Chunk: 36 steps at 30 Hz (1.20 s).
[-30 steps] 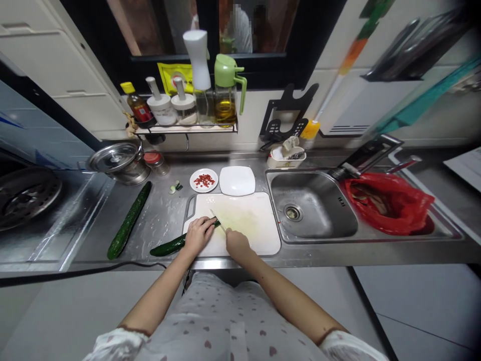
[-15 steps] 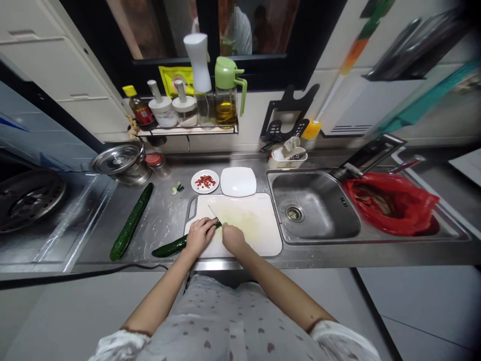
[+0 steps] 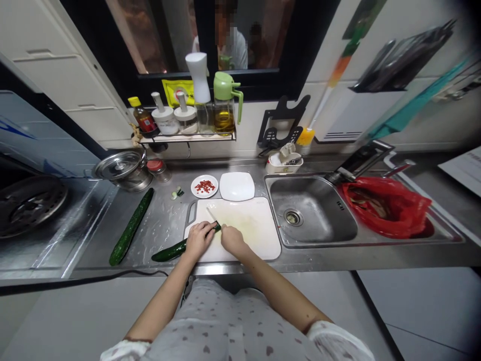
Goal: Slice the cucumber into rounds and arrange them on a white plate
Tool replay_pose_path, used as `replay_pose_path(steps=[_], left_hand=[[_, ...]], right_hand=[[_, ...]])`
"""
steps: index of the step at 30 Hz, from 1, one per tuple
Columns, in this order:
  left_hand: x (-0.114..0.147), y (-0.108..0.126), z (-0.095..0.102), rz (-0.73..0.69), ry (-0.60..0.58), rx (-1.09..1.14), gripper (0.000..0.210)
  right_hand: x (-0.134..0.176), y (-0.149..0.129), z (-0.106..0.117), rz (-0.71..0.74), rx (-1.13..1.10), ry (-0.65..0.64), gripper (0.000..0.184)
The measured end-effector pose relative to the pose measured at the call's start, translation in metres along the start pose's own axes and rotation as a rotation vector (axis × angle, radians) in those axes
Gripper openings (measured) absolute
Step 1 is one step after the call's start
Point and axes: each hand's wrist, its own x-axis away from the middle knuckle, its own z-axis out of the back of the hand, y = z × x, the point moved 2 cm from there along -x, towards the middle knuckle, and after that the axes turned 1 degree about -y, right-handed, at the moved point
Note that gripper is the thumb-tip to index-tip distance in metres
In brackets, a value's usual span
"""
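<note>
On the white cutting board point(image 3: 259, 240) lies part of a dark green cucumber point(image 3: 170, 251), its far end sticking out past the board's left side. My left hand point(image 3: 200, 239) is closed over it, pressing it down near the cut end. My right hand point(image 3: 233, 239) grips a knife point(image 3: 211, 214) by its handle, which the fingers hide. The pale blade points up and left, right against the cucumber's cut end. A second whole cucumber point(image 3: 131, 228) rests on the steel counter to the left.
Behind the board stand a small plate point(image 3: 194, 192) of chopped red pieces and a white square dish point(image 3: 236, 186). To the right is a steel sink point(image 3: 319, 235), with a red plastic bag point(image 3: 408, 213) beyond it. A lidded pot point(image 3: 126, 173) and a red-capped jar point(image 3: 160, 173) stand back left.
The camera view has tilted up slightly, so the scene sits lower. Both hands stay at the cucumber's cut end, the knife still in my right hand.
</note>
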Motion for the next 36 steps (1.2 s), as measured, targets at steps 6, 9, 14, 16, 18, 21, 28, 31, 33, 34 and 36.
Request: replay_pose_path(steps=[6, 9, 14, 16, 18, 21, 28, 31, 33, 34, 36], left_hand=[[0.000, 0.000, 0.002, 0.008, -0.007, 0.009, 0.029], [-0.001, 0.000, 0.002, 0.012, -0.012, 0.018, 0.029], [-0.002, 0.001, 0.004, 0.053, -0.048, 0.027, 0.031], [-0.003, 0.002, 0.006, 0.074, -0.069, 0.033, 0.030], [-0.004, 0.003, 0.008, 0.089, -0.085, 0.046, 0.030], [-0.005, 0.005, 0.010, 0.113, -0.083, 0.057, 0.032], [-0.003, 0.004, 0.010, 0.202, -0.020, 0.026, 0.030], [-0.003, 0.002, 0.012, 0.251, 0.030, 0.035, 0.027], [-0.004, 0.003, 0.017, 0.303, 0.105, 0.043, 0.027], [-0.006, 0.004, 0.020, 0.329, 0.146, 0.042, 0.028], [-0.010, 0.011, 0.028, 0.351, 0.199, 0.035, 0.029]], right_hand=[[0.016, 0.010, -0.006, -0.018, 0.011, -0.025, 0.029], [0.024, 0.013, -0.012, -0.036, 0.019, -0.047, 0.028], [0.032, 0.019, -0.013, -0.038, 0.031, -0.050, 0.026], [0.035, 0.023, -0.009, -0.036, 0.035, -0.049, 0.026], [0.037, 0.027, -0.004, -0.034, 0.050, -0.031, 0.026], [0.041, 0.034, 0.003, -0.050, 0.099, 0.027, 0.028], [0.045, 0.045, 0.013, -0.122, 0.206, 0.174, 0.028], [0.047, 0.048, 0.015, -0.143, 0.192, 0.225, 0.028], [0.048, 0.050, 0.014, -0.147, 0.184, 0.255, 0.029], [0.049, 0.051, 0.014, -0.144, 0.183, 0.270, 0.030], [0.049, 0.052, 0.014, -0.125, 0.187, 0.310, 0.034]])
